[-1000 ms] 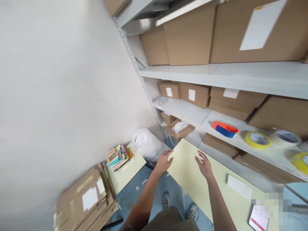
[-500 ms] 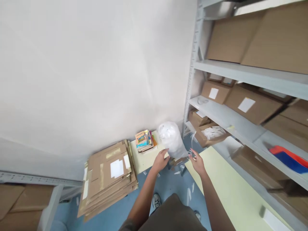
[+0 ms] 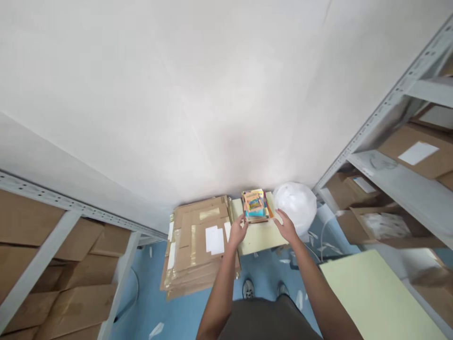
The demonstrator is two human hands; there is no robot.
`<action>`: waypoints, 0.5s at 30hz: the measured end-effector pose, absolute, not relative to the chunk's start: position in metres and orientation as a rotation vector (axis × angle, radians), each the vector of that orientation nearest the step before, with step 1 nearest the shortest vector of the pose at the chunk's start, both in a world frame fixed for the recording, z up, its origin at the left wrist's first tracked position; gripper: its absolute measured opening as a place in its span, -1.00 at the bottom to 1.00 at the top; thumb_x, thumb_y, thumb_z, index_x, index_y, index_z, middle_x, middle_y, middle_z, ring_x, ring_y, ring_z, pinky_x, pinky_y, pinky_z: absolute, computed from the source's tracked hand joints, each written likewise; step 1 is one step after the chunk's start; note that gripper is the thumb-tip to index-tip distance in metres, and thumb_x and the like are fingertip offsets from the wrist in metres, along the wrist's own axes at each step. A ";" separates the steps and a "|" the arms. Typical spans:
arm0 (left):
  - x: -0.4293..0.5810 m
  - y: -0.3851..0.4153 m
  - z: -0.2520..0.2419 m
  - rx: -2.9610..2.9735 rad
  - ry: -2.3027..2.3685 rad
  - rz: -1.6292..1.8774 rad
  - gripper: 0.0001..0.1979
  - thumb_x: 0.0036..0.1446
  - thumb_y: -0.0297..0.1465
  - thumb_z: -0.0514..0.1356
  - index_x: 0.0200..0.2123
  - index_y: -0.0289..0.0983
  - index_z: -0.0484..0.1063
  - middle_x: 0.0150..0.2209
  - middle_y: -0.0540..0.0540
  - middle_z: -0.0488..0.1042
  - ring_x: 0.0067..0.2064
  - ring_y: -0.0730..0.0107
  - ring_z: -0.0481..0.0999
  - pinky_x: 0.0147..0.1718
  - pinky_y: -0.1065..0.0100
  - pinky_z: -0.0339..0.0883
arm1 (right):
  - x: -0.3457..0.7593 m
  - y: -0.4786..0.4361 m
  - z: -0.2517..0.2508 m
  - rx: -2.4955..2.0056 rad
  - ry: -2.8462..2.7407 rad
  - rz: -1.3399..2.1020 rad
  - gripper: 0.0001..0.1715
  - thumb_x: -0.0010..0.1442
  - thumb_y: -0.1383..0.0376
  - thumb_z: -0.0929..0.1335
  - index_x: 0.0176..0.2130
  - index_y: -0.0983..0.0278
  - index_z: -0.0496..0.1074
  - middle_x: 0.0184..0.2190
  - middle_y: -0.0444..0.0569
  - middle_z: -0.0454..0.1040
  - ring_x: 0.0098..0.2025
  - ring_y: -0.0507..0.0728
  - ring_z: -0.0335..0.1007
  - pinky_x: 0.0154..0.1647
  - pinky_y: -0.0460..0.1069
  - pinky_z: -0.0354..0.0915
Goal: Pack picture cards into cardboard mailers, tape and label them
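Note:
A small stack of books with colourful covers lies on a pale yellow board against the wall. My left hand is at the near left corner of the stack, fingers apart; whether it touches the books I cannot tell. To the right of the stack is my right hand, open, with its fingers pointing at the books and nothing held. Just beyond that hand stands a full white plastic bag, at the right end of the board.
Flattened cardboard boxes are piled left of the board. Metal shelves with cartons stand at left. On the right, another rack holds boxes and an open carton. A yellow tabletop is at lower right. Paper scraps lie on the blue floor.
My view has turned left. Both hands have left the white bag, where the right one was by its cord, and are now on either side of the book stack.

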State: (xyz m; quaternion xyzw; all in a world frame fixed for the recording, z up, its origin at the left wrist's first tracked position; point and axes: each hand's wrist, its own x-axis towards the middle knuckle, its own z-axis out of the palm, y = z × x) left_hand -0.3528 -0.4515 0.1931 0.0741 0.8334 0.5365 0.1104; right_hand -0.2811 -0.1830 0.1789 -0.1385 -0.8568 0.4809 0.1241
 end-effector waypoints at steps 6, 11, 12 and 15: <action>-0.382 -0.431 0.164 0.067 2.309 1.698 -0.57 0.28 -0.29 0.27 0.18 -0.26 0.54 0.07 -0.29 0.64 0.00 0.14 0.65 0.01 0.12 0.54 | -0.343 -0.201 0.140 -0.250 -2.704 1.319 -0.31 0.27 0.13 0.30 0.34 0.17 0.44 0.41 0.05 0.36 0.49 0.30 0.16 0.50 0.26 0.13; -0.416 -0.407 0.142 -0.264 2.240 1.667 -0.62 0.15 -0.30 0.36 0.02 -0.34 0.58 -0.03 -0.30 0.66 -0.12 0.17 0.66 -0.09 0.19 0.52 | -0.388 -0.215 0.119 -0.088 -2.989 1.214 -0.25 0.28 0.27 0.32 0.42 0.26 0.34 0.50 0.12 0.21 0.57 0.35 -0.03 0.52 0.29 0.06; -0.424 -0.404 0.138 -0.299 2.211 1.677 -0.65 0.13 -0.31 0.36 -0.03 -0.34 0.59 -0.09 -0.27 0.66 -0.17 0.21 0.65 -0.12 0.22 0.52 | -0.395 -0.219 0.116 -0.056 -3.051 1.177 -0.26 0.29 0.30 0.32 0.41 0.27 0.35 0.50 0.14 0.19 0.57 0.36 -0.06 0.52 0.31 0.04; -0.444 -0.402 0.126 -0.362 2.119 1.692 -0.74 0.09 -0.30 0.37 -0.19 -0.34 0.59 -0.37 -0.10 0.62 -0.35 0.31 0.59 -0.26 0.30 0.49 | -0.407 -0.231 0.110 0.124 -3.176 1.087 -0.31 0.31 0.37 0.31 0.39 0.24 0.38 0.53 0.13 0.13 0.59 0.37 -0.13 0.54 0.37 -0.08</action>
